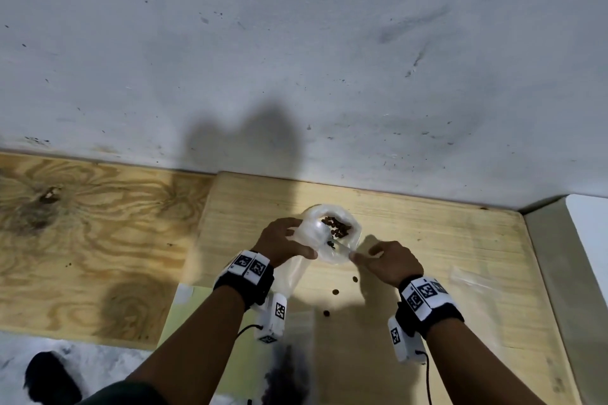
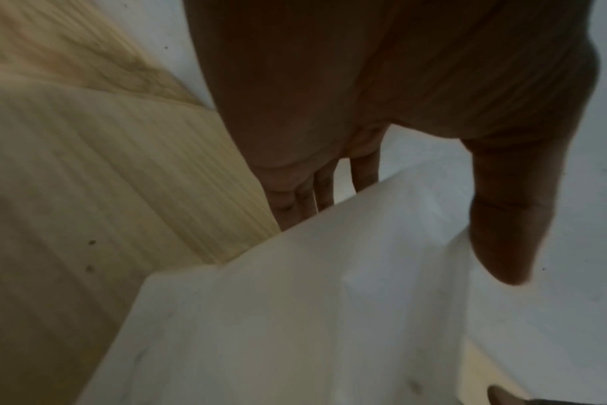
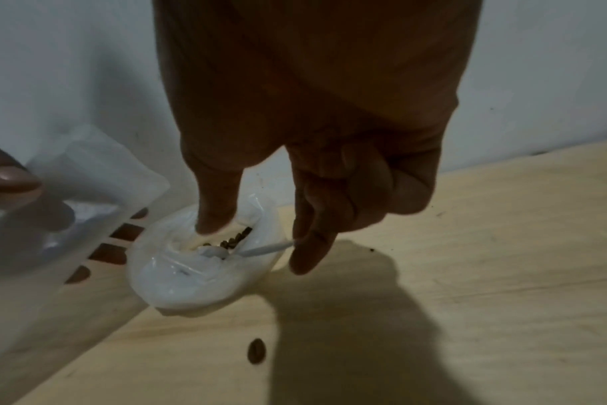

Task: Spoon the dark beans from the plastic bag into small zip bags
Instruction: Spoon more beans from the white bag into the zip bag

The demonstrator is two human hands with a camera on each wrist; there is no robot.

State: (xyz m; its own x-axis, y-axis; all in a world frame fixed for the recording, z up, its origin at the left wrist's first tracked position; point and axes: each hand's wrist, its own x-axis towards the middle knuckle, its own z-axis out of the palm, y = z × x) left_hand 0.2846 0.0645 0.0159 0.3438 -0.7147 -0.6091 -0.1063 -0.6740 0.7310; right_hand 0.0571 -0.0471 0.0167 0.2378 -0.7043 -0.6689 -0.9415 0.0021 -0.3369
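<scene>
A white plastic bag (image 1: 339, 255) with its rim rolled down stands on the wooden board near the wall, with dark beans (image 1: 337, 225) inside. My right hand (image 1: 358, 256) pinches the handle of a white plastic spoon (image 1: 342, 248). The spoon's bowl is down inside the bag among the beans (image 3: 232, 241). My left hand (image 1: 301, 238) pinches a small clear zip bag (image 1: 294, 276) at its top, right beside the plastic bag's left rim; the zip bag hangs down towards me. In the left wrist view my thumb (image 2: 503, 233) lies on the zip bag (image 2: 295, 301), the fingers behind it.
Three loose beans (image 1: 335, 291) lie on the light board (image 1: 427, 240) in front of the bag. Another clear bag (image 1: 470, 279) lies flat to the right. A wall rises just behind the bag. Plywood (image 1: 82, 240) lies on the left, a yellow-green sheet (image 1: 184, 316) near my left forearm.
</scene>
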